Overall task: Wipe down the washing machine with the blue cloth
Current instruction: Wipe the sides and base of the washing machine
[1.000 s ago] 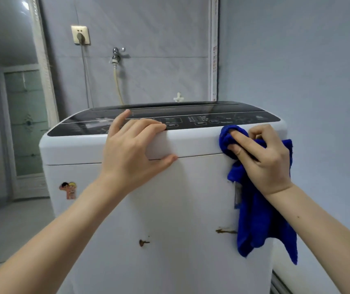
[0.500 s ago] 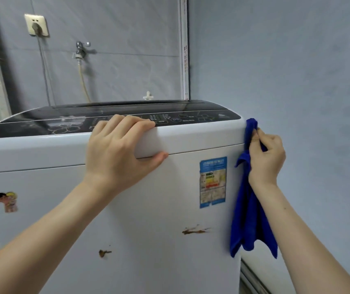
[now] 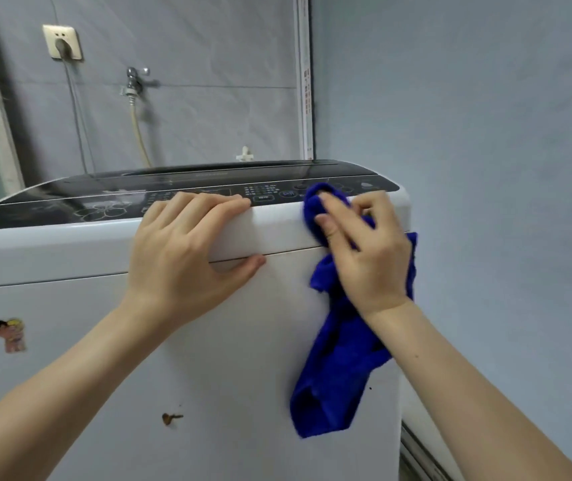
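Note:
A white top-loading washing machine (image 3: 69, 307) with a dark glossy lid and control panel (image 3: 187, 199) fills the lower left. My left hand (image 3: 187, 251) lies flat over its front top edge, fingers on the panel's rim and thumb on the front face, holding nothing. My right hand (image 3: 364, 251) grips the blue cloth (image 3: 333, 373) and presses its bunched top against the front upper right corner of the machine, just under the panel. The remainder of the cloth hangs down the front face.
A grey wall (image 3: 486, 168) stands close on the right. Behind the machine are a wall socket (image 3: 62, 41) with a plug, a tap (image 3: 135, 79) with a hose, and a small white hook (image 3: 244, 154). A cartoon sticker (image 3: 8, 333) and a rust mark (image 3: 170, 418) are on the front.
My right hand has carried the cloth from the machine's right side edge back onto the front top corner. The left hand has kept its place on the top edge.

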A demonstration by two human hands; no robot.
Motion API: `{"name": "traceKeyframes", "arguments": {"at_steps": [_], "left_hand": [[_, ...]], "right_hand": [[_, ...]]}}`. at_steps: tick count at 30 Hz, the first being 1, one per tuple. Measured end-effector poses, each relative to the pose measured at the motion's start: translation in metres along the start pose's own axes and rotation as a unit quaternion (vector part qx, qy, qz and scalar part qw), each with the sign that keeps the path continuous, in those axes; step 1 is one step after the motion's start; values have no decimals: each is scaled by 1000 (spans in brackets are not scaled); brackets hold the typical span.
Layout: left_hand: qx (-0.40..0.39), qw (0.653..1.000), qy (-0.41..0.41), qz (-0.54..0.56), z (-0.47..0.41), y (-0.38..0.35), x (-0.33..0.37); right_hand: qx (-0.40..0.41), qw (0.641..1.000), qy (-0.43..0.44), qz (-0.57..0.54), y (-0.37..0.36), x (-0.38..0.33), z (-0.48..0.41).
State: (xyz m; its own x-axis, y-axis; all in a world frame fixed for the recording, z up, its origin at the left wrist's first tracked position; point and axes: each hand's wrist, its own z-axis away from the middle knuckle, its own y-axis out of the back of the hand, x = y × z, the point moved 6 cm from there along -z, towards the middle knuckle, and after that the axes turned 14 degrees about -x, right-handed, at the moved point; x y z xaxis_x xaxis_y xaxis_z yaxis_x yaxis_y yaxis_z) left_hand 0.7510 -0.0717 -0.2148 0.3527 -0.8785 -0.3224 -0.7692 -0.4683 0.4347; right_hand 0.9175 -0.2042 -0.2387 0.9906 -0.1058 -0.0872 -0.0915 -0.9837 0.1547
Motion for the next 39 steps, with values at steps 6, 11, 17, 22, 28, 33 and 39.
{"name": "traceKeyframes", "arguments": {"at_steps": [6,11,17,22,28,33,39], "left_hand": [[3,1000,12,-9,-1,-2,2],[4,1000,18,-7,2,-1,2],[8,1000,18,-7,2,0,5],[24,999,9,-27,5,-5,6],[7,999,33,-40,15,-15,14],[4,998,45,-38,16,-15,15],[4,998,48,-50,16,-13,18]], "right_hand": [[32,988,-135,-66,8,44,12],[91,946,-259,-172,7,70,64],[44,916,-345,-198,2,68,153],[63,934,-297,-191,9,70,91],[76,932,-284,-214,2,70,105],[44,909,-358,-210,0,79,181],[53,945,-268,-180,13,73,91]]}}
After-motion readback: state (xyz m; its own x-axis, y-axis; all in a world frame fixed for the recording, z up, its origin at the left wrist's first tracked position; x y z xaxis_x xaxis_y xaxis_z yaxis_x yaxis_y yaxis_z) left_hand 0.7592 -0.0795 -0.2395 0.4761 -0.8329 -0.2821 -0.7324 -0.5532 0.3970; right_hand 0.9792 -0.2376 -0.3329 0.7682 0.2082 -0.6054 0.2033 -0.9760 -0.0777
